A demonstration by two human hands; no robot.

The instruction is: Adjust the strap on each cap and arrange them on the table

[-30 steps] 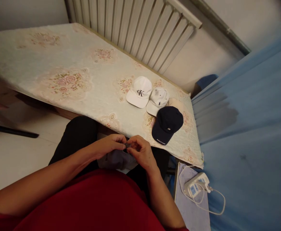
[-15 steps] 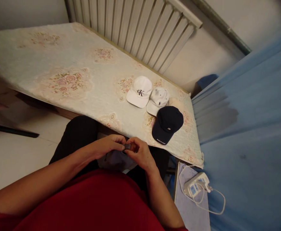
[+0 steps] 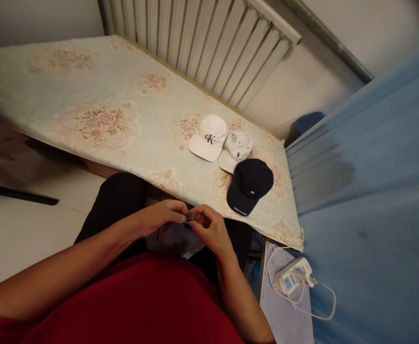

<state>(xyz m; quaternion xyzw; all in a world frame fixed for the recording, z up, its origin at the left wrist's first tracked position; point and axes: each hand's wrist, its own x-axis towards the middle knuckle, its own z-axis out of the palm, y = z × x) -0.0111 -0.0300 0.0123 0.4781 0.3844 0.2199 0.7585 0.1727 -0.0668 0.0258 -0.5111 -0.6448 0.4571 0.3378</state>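
Note:
Over my lap, my left hand [image 3: 168, 212] and my right hand [image 3: 211, 228] meet, thumbs and fingers pinched on a small dark strap [image 3: 189, 217]. The strap seems to belong to a grey cap [image 3: 175, 239] lying in my lap, mostly hidden by my hands and red shirt. On the tabletop ahead, a white cap with black letters [image 3: 208, 136] sits beside a second white cap with a small dark emblem [image 3: 236, 149]. A navy cap [image 3: 252, 184] overlaps that one at the right, and part of a beige cap [image 3: 263, 154] shows behind it.
A flowered cloth covers the table [image 3: 152, 124], whose near edge meets my knees. Behind it stands a white radiator [image 3: 195, 43]. A blue curtain [image 3: 374, 200] hangs at the right. A white power strip [image 3: 293, 275] with a looped cord lies on a low stand.
My right fingers have shifted slightly on the strap, and a little more of it shows between my hands. The caps on the table stay in place.

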